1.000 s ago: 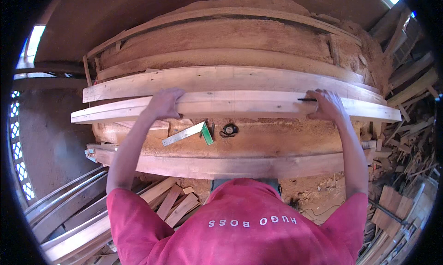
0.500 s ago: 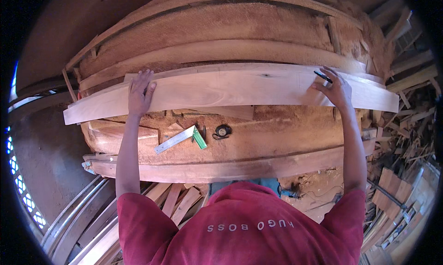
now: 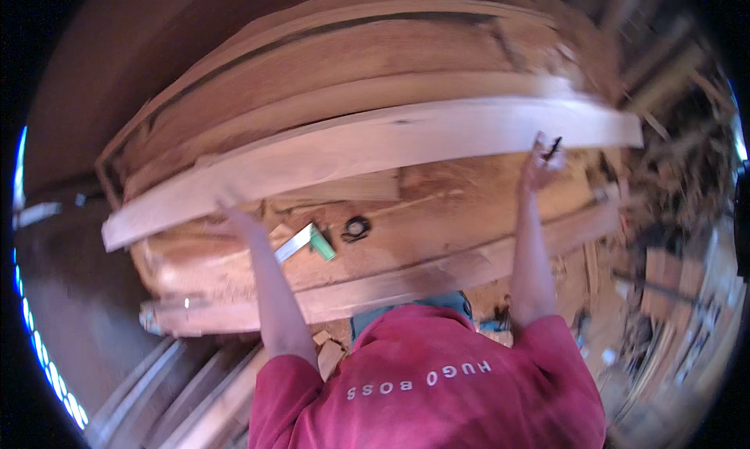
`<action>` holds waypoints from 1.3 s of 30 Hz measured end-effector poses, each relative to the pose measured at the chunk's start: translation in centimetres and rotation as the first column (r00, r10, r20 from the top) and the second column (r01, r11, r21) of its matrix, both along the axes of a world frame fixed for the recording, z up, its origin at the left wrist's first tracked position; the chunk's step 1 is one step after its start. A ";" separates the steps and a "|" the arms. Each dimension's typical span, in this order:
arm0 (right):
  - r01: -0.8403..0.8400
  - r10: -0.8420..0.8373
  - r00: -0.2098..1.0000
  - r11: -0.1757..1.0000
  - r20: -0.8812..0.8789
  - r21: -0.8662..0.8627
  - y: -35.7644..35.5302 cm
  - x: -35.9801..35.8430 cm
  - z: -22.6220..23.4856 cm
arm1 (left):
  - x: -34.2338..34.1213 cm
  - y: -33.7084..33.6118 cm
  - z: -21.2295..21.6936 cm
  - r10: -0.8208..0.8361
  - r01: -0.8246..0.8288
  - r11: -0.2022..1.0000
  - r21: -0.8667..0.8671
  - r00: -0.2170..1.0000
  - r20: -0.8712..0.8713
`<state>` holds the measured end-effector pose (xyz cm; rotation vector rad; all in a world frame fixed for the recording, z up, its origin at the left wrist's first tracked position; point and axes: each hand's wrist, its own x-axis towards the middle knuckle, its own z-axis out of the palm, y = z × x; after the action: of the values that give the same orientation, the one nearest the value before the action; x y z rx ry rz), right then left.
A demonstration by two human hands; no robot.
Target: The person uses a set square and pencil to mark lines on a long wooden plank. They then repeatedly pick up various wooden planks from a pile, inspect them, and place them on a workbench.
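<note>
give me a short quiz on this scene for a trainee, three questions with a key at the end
1. Which of the person's hands holds the slim black pen-like tool?
2. True or false: the round black tape measure lies to the right of the silver-and-green try square in the picture.
3. How does the long, broad, pale wooden board run in the picture?
A) left end higher
B) right end higher
C) straight up and down

Key:
1. The right hand.
2. True.
3. B.
</note>
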<state>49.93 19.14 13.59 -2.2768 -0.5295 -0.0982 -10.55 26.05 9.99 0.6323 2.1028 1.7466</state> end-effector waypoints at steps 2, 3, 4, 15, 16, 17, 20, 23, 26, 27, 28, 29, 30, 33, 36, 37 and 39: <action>0.057 0.044 0.940 0.958 -0.338 0.282 0.4 1.3 -3.4 | -3.1 -1.0 -2.2 -0.259 0.232 0.964 0.131 0.931 0.256; 0.163 0.044 0.882 0.906 -0.470 0.390 -0.1 2.4 -5.1 | -1.2 0.3 0.3 -0.245 0.223 0.969 0.103 0.856 0.454; 0.256 -0.079 0.876 0.912 -0.476 0.319 1.1 2.8 -7.5 | -3.7 1.9 -0.7 -0.267 0.184 0.962 0.201 0.784 0.561; 0.251 -0.175 0.748 0.967 -0.640 0.029 4.2 -0.1 -4.3 | -3.7 6.5 -0.4 -0.089 0.113 0.994 0.001 0.776 0.624; 0.227 -0.162 0.752 0.974 -0.639 0.019 4.4 -0.6 -3.2 | -3.3 6.7 -0.1 -0.078 0.113 0.993 -0.019 0.790 0.608; 0.240 -0.189 0.779 0.971 -0.598 0.006 4.4 -0.5 -3.5 | -2.3 7.4 0.6 -0.079 0.121 0.992 -0.031 0.801 0.593; 0.180 -0.172 0.823 0.983 -0.541 -0.039 5.5 -1.2 -2.7 | -3.7 7.9 0.5 -0.081 0.139 0.988 -0.067 0.836 0.542; 0.248 -0.255 0.846 0.966 -0.468 -0.079 5.6 -0.3 -4.5 | -3.3 7.7 0.0 -0.096 0.182 0.975 -0.127 0.862 0.498; 0.218 -0.223 0.828 0.973 -0.515 -0.072 5.2 -1.0 -1.7 | -2.7 7.5 0.4 -0.134 0.242 0.960 -0.138 0.836 0.532; 0.200 -0.204 0.830 0.978 -0.519 -0.063 5.1 -0.8 -1.0 | -2.7 7.4 0.4 -0.150 0.267 0.955 -0.134 0.816 0.558; 0.190 -0.233 0.823 0.972 -0.517 -0.136 5.2 -0.2 -2.0 | -3.2 7.0 0.0 -0.164 0.294 0.943 -0.156 0.819 0.550; 0.196 -0.232 0.835 0.973 -0.499 -0.124 5.1 0.5 -2.8 | -3.5 6.8 -0.4 -0.177 0.319 0.931 -0.178 0.820 0.544; 0.199 -0.232 0.847 0.973 -0.478 -0.119 4.8 1.1 -4.3 | -3.4 6.1 -0.2 -0.183 0.334 0.920 -0.207 0.830 0.527; 0.146 0.018 0.865 0.947 -0.501 0.287 3.5 0.9 -4.9 | -2.3 2.7 1.7 -0.239 0.411 0.896 -0.170 0.768 0.594; 0.027 0.136 0.941 0.881 -0.309 0.471 0.2 -1.6 -7.7 | -4.7 -8.9 -3.8 -0.263 0.388 0.909 -0.151 0.816 0.514; -0.027 0.154 0.888 0.958 -0.434 0.284 -1.2 -4.5 -4.8 | -5.5 -15.3 -6.5 -0.315 0.356 0.903 -0.242 0.930 0.190; -0.188 0.317 0.807 0.938 -0.498 0.292 -6.6 -6.6 -6.9 | -6.5 -24.0 -8.7 -0.571 0.424 0.677 -0.602 0.818 -0.066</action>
<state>43.37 12.57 6.66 -1.8665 -0.4829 0.5788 -17.01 2.08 1.34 1.1500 2.1595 0.7087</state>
